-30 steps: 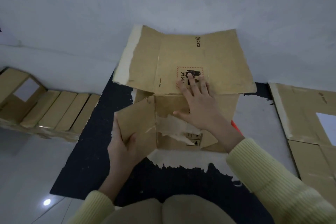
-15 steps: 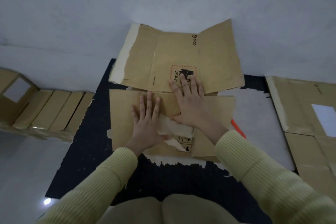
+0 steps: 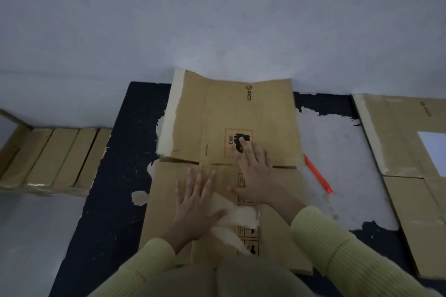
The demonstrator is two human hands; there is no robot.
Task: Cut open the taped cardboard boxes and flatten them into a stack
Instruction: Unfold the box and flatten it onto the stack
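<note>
A brown cardboard box (image 3: 270, 123) lies opened out flat on the dark mat in front of me, printed side up, with torn paper patches near its front half. My left hand (image 3: 196, 205) presses flat on the near panel with straight, spread fingers. My right hand (image 3: 257, 176) lies flat across the fold between the near and far panels, its fingertips on the red-bordered UN label. An orange cutter (image 3: 317, 175) lies on the floor just right of the box, partly tucked under its edge.
A dark mat (image 3: 113, 200) with a worn white patch covers the floor. Flattened cardboard (image 3: 405, 152) lies at the right. A folded box with several ridged panels (image 3: 53, 159) sits at the left. A white wall rises behind. My knees are at the bottom edge.
My left hand let go of the raised left flap and pressed it down flat. The whole box now lies lower and flatter, and my view has tilted closer over it.
</note>
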